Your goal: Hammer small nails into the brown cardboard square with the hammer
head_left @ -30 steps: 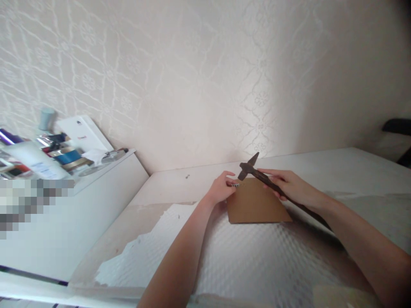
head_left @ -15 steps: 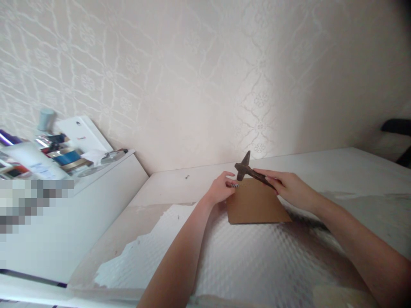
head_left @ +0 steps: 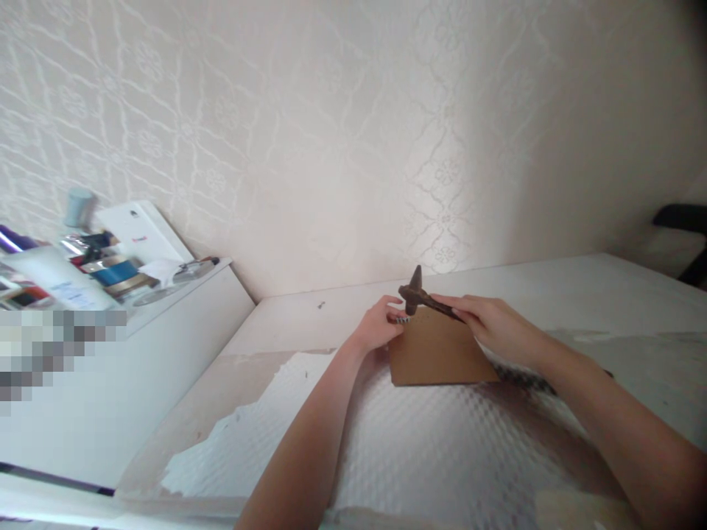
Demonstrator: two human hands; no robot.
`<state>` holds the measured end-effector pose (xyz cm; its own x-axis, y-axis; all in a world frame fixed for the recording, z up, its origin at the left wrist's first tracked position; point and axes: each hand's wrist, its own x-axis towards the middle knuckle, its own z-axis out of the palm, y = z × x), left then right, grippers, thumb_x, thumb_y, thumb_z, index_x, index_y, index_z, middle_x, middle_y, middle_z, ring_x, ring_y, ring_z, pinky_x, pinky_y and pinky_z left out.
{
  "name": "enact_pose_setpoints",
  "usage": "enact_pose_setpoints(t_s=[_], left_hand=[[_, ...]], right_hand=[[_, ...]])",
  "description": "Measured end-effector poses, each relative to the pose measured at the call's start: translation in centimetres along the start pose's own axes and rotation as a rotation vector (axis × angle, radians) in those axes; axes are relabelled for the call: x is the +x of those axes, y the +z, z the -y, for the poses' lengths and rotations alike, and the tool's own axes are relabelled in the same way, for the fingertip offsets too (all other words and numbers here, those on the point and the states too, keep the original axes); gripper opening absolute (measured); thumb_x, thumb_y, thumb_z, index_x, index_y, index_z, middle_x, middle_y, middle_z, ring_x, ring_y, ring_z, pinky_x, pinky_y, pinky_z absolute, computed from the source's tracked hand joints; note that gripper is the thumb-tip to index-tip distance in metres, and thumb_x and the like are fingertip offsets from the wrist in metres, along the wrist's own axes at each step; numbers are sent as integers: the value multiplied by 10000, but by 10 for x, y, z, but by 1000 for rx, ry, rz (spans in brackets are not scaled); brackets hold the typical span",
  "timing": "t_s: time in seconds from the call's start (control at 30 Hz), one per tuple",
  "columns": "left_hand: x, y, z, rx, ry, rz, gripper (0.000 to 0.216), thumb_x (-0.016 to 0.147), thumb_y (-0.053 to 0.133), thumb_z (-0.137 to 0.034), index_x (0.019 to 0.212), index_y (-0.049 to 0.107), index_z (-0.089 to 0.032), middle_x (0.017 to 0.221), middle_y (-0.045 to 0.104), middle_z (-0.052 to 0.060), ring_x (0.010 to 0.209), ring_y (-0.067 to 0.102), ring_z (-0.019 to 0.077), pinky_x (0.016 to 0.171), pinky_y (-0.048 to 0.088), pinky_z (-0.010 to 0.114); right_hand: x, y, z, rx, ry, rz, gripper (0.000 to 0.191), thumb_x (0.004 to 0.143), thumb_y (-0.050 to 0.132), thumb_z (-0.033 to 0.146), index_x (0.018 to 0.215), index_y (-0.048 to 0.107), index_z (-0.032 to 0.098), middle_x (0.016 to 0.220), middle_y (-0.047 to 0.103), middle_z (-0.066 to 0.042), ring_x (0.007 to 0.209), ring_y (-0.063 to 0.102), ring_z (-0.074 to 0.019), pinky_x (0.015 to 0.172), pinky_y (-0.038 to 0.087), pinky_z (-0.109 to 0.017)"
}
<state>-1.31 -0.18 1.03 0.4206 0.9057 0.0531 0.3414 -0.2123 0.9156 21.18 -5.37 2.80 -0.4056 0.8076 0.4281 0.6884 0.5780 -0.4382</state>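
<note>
My right hand (head_left: 491, 322) is closed around the handle of a dark brown hammer (head_left: 415, 292), its head just above the upper left corner of a brown cardboard sheet (head_left: 442, 350). A row of small dark dots runs along the cardboard's far edge. At that corner, my left hand (head_left: 381, 324) has its fingertips bent around a small silvery, ridged piece (head_left: 403, 320) that looks like a metal coil. My left index finger sticks out close to the hammer head. The cardboard lies flat on quilted, silvery-white sheeting (head_left: 409, 442).
A white cabinet (head_left: 166, 353) at left carries a white box (head_left: 141, 232), a blue tape roll (head_left: 117, 272) and other clutter. Patterned wallpaper (head_left: 331, 147) rises behind the work surface. A tiny dark object (head_left: 321, 305) lies near the wall. Something black (head_left: 682, 217) juts in at right.
The hammer has shifted slightly left and down toward the cardboard corner, my right hand moving with it. My left hand and the cardboard stay nearly in place.
</note>
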Motion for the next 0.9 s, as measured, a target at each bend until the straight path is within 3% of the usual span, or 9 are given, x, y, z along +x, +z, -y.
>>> enact_pose_setpoints(t_s=[0.47, 0.9], left_hand=[[0, -1, -2, -7, -19, 11, 525, 604, 518, 43, 1076, 445, -176, 934, 649, 57, 781, 580, 121, 744, 450, 274], [0, -1, -1, -17, -10, 23, 511, 610, 525, 30, 1074, 451, -170, 940, 639, 64, 793, 579, 128, 747, 439, 284]], right_hand=[[1, 2, 2, 137, 40, -47, 447, 903, 335, 179, 1281, 565, 243, 1263, 588, -14, 1134, 566, -193, 1001, 414, -342], [1, 2, 3, 112, 53, -43, 440, 888, 358, 178, 1261, 582, 243, 1228, 612, -13, 1112, 582, -190, 973, 439, -336]])
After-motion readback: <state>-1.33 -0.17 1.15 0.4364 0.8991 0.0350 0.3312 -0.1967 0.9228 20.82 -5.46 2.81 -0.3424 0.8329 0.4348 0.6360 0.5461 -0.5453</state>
